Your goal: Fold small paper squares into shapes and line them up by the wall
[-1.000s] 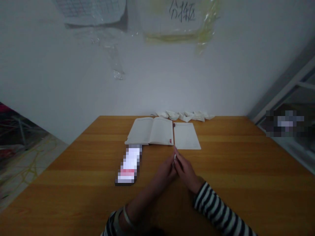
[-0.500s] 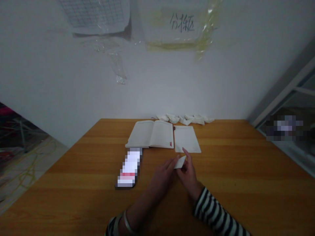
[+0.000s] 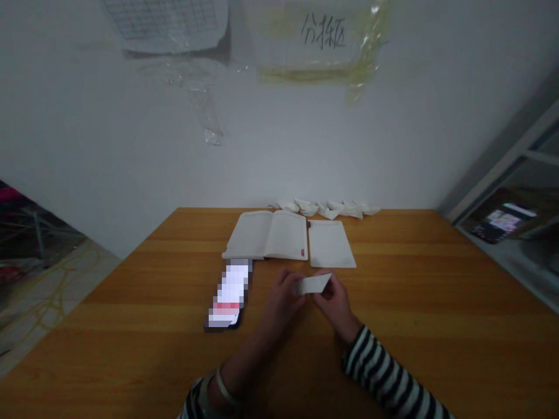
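Together, the left hand [image 3: 283,299] and right hand [image 3: 335,299] angle inward, fingers pinching a folded paper [image 3: 313,284].

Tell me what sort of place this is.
Possibly a plain work corner: a wooden table against a wall with taped-up papers, an open notebook on the table, and metal shelving or framing at the right.

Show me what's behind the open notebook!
Behind the open notebook, a strip of table shows, then some crumpled white papers near the wall. The tabletop under the notebook is covered, so I can't tell what's there.
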Tool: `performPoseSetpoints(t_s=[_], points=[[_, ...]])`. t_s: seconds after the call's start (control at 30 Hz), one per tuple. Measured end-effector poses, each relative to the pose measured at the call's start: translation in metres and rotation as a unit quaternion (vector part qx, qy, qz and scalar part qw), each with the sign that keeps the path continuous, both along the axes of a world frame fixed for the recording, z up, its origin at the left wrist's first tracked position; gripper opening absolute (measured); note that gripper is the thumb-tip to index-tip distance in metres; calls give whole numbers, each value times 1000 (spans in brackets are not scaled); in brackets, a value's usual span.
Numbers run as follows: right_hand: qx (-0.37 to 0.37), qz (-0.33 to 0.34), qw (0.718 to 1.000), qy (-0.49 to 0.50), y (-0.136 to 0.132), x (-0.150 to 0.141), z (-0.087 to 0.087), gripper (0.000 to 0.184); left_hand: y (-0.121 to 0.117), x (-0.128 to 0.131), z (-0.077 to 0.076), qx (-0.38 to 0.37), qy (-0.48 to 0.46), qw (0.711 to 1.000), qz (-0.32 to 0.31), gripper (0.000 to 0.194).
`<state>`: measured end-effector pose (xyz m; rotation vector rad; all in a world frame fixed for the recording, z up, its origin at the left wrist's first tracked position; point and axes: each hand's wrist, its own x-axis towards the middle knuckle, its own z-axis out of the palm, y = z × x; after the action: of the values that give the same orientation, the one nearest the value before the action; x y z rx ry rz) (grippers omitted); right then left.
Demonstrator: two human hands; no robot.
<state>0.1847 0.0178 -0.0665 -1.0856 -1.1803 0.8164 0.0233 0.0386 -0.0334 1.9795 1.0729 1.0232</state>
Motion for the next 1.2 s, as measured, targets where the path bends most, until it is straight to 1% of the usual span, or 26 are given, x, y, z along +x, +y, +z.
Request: performPoseSetpoints(t_s=[0.1, 0.2, 0.3, 0.4, 0.47, 0.57, 0.67, 0.7, 0.77, 0.87, 0.93, 1.03, 1.13, 1.2], points=[[16, 27, 1000, -3, -2, 1, 4, 26, -2, 1, 4, 12, -15, 1000, -10, 34], [14, 64, 998, -7, -5, 5, 6, 29, -4, 2, 3, 17, -31, 999, -4, 36], [28, 99, 994, -27, -6, 10, 7, 27, -3, 2, 1, -10, -43, 999, -25, 34], [32, 109, 992, -55, -6, 14, 6, 25, -1, 1, 1, -51, -64, 995, -58, 29], [21, 101, 992, -75, -6, 15, 6, 24, 1, 0, 2, -48, -71, 994, -62, 28], [11, 68, 992, -101, -5, 15, 6, 21, 1, 0, 2, 13, -47, 998, -39, 30], [34, 39, 991, -122, -4, 15, 5, 18, 0, -2, 1, 124, 36, 991, -18, 27], [46, 34, 990, -131, -5, 15, 4, 17, -1, -3, 1, 171, 72, 982, -13, 25], [73, 20, 984, -159, -7, 15, 4, 13, -2, -4, 3, 263, 135, 955, 0, 21], [106, -20, 973, -203, -12, 14, 5, 12, -4, -6, 7, 352, 175, 919, 31, 16], [117, -41, 968, -219, -14, 13, 7, 13, -6, -7, 10, 386, 179, 904, 48, 12], [105, -41, 968, -225, -16, 12, 10, 13, -7, -8, 12, 407, 184, 893, 52, 12], [84, -2, 968, -235, -18, 16, 13, 11, -7, -11, 10, 404, 195, 892, 52, 18], [82, 31, 964, -252, -20, 21, 17, 12, -5, -13, 8, 401, 207, 891, 52, 21]])
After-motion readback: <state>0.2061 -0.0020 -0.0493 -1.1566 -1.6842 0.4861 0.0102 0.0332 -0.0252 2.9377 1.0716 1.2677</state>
